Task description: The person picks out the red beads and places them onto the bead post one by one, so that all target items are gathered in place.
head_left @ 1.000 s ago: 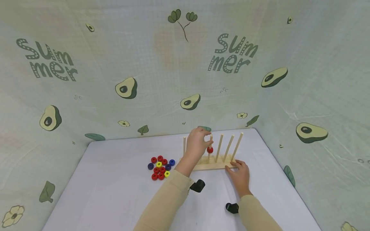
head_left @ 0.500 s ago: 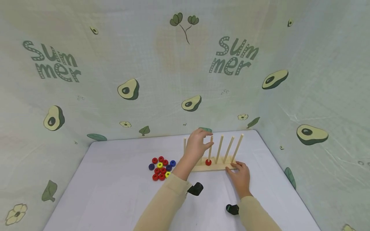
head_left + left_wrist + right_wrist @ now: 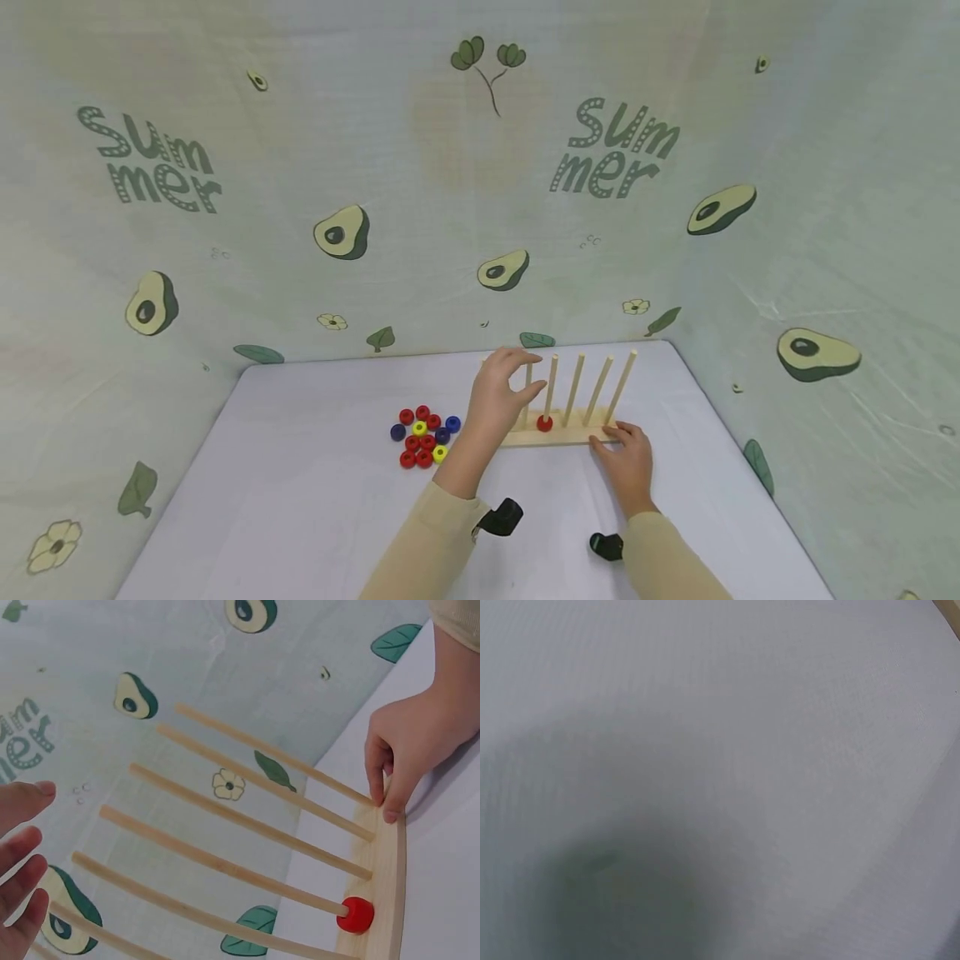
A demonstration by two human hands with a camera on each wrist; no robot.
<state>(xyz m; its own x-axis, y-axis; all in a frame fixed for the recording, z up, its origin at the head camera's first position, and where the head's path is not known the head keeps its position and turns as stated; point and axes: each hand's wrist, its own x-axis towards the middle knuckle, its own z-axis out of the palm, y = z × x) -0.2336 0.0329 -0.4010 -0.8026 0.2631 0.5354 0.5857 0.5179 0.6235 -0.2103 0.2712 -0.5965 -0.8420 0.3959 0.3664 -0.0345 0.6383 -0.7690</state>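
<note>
A wooden peg stand point(image 3: 577, 437) with several upright pegs stands on the table. One red bead point(image 3: 355, 915) sits at the bottom of a peg, against the base. My left hand point(image 3: 495, 398) is raised beside the pegs, its thumb and fingers spread apart with nothing between them. In the left wrist view the fingers point(image 3: 24, 881) of that hand appear at the left edge, away from the peg tops. My right hand point(image 3: 630, 463) pinches the right end of the base between thumb and fingers. The left part of the stand is hidden behind my left hand and wrist.
Loose red, yellow and blue beads point(image 3: 427, 442) lie in a cluster on the white table point(image 3: 300, 500), left of the stand. A patterned cloth point(image 3: 405, 167) hangs behind and at the sides. The right wrist view shows mostly the white surface.
The red bead has dropped down the peg to the base, let go by my left hand. That hand has then moved left, off the peg. My right hand stays at the base's end.
</note>
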